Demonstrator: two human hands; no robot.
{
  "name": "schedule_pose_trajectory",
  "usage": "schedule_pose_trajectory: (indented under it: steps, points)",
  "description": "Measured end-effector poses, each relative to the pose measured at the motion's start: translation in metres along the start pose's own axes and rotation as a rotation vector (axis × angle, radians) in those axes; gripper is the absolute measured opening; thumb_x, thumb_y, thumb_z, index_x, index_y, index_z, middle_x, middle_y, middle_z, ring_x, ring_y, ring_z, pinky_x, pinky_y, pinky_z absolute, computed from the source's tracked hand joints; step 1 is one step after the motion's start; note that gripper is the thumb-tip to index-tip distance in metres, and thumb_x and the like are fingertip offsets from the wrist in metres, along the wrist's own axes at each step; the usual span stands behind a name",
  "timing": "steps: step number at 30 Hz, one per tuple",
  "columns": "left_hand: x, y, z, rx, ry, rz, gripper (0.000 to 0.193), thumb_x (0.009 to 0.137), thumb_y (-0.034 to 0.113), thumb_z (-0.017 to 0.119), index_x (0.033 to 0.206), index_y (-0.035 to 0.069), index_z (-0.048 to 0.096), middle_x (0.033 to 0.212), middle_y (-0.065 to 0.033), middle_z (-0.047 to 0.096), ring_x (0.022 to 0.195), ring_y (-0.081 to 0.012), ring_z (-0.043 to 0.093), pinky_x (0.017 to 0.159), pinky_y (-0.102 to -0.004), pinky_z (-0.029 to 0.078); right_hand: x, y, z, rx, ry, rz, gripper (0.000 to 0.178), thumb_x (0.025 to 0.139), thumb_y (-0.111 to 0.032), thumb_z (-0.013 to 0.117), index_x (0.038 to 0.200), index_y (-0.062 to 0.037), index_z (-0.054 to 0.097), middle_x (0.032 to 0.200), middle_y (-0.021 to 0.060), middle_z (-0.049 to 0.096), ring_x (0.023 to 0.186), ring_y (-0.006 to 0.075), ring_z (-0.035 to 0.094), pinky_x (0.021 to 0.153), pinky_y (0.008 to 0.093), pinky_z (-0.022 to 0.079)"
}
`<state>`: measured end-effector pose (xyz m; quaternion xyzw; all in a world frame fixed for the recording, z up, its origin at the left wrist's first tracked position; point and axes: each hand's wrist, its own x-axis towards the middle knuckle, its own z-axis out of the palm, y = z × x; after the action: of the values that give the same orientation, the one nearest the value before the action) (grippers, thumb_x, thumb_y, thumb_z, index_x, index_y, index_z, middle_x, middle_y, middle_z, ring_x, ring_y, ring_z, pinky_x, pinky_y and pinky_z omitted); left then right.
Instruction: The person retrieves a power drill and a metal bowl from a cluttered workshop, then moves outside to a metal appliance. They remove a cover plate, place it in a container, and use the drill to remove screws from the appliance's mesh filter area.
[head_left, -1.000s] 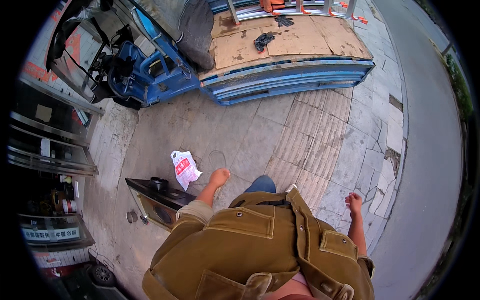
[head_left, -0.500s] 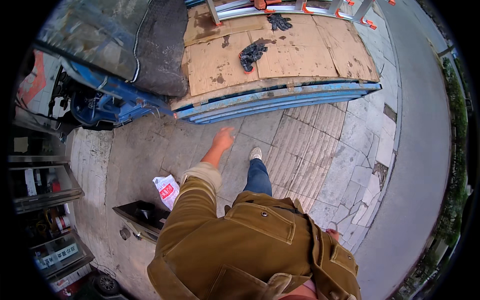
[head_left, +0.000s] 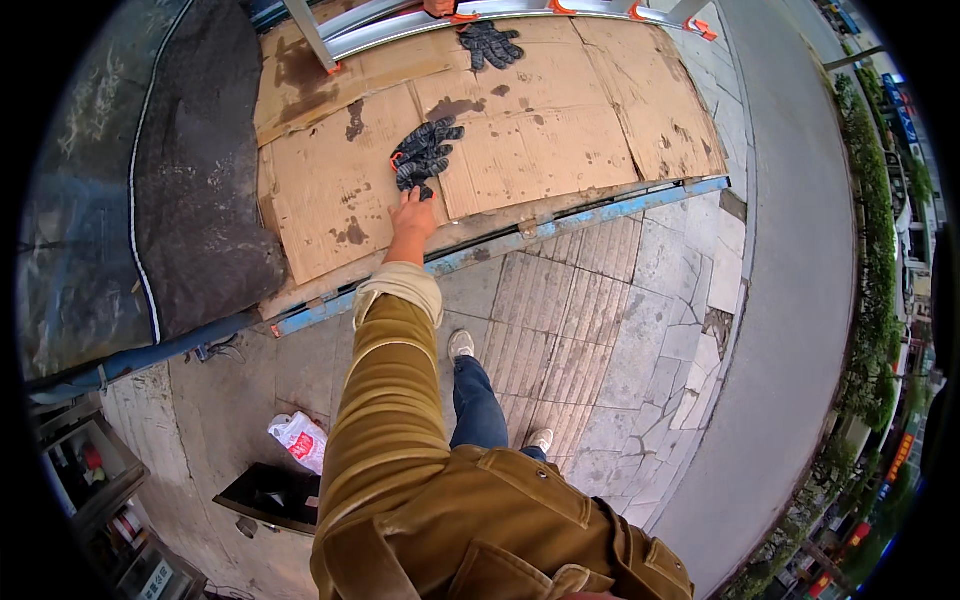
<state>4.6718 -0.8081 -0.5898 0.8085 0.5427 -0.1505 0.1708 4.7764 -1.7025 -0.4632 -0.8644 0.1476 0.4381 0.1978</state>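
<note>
My left hand (head_left: 411,215) reaches over the near edge of the cardboard. Its fingers are closed on the lower end of a dark grey knitted work glove (head_left: 424,152) with an orange edge. The glove lies crumpled on the stained cardboard (head_left: 545,150), its other end pointing away from me. A second dark glove (head_left: 489,45) lies spread flat farther back, beside the ladder. My right hand is out of view.
An aluminium ladder (head_left: 510,12) with orange fittings lies across the back of the blue cargo bed (head_left: 470,255). Dark fabric (head_left: 200,190) covers its left side. A white-and-red bag (head_left: 300,440) and a black open box (head_left: 268,495) stand on the pavement.
I have stepped closer to the cargo bed. My left hand has moved forward from above the pavement to the nearer glove and closed on its end. My right hand has left the view.
</note>
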Motion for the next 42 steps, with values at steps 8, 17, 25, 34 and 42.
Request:
schedule_pose_trajectory:
  steps: [8, 17, 25, 34, 42]
  points:
    - [-0.063, -0.004, 0.016, -0.648, 0.488, -0.147, 0.027, 0.076, 0.022, 0.064, 0.098, 0.008, 0.061, 0.098, -0.0071, 0.062, 0.091, -0.025, 0.059, 0.077, -0.0372, 0.046, 0.041, -0.011, -0.019, 0.159, -0.133, -0.028, 0.01, 0.081, -0.007, 0.056, 0.086, 0.0002, 0.061, 0.069, 0.0086, 0.063, 0.058, 0.0136, 0.058, 0.055, 0.0261, 0.048]
    - [-0.275, -0.006, 0.026, -1.308, 0.947, -0.19, 0.02, 0.075, 0.003, 0.066, 0.09, 0.001, 0.053, 0.082, -0.0054, 0.06, 0.077, -0.0125, 0.057, 0.07, -0.0243, 0.045, 0.129, -0.156, -0.044, -0.097, -0.331, -0.418, 0.015, 0.086, -0.016, 0.051, 0.092, -0.0034, 0.058, 0.073, 0.0082, 0.063, 0.06, 0.014, 0.059, 0.05, 0.026, 0.045]
    - [-0.584, 0.08, 0.142, -1.382, 0.663, -0.237, 0.016, 0.077, 0.001, 0.062, 0.092, 0.001, 0.059, 0.083, 0.0005, 0.059, 0.077, -0.0082, 0.054, 0.073, -0.022, 0.043, 0.056, -0.262, -0.015, -0.376, -0.645, -1.135, 0.019, 0.08, -0.013, 0.055, 0.092, 0.0018, 0.058, 0.076, 0.0104, 0.063, 0.067, 0.0156, 0.061, 0.063, 0.0299, 0.05]
    - [-0.826, 0.163, 0.189, -1.4, 0.766, -0.233, 0.017, 0.081, 0.002, 0.057, 0.097, -0.004, 0.061, 0.087, -0.0069, 0.064, 0.078, -0.0117, 0.058, 0.071, -0.0259, 0.047, -0.13, -0.085, 0.088, -0.749, -1.524, -0.688, 0.032, 0.087, -0.028, 0.05, 0.101, -0.0012, 0.058, 0.088, 0.0069, 0.063, 0.076, 0.0152, 0.061, 0.066, 0.027, 0.048]
    - [-1.072, 0.121, 0.31, -1.239, 1.041, -0.525, 0.022, 0.085, 0.004, 0.052, 0.105, 0.003, 0.062, 0.091, -0.0125, 0.063, 0.083, -0.0175, 0.058, 0.071, -0.0283, 0.046, -0.232, 0.154, 0.149, -1.047, -1.634, -0.732, 0.035, 0.085, -0.037, 0.053, 0.089, -0.0035, 0.061, 0.08, 0.0064, 0.062, 0.067, 0.0153, 0.061, 0.055, 0.0264, 0.047]
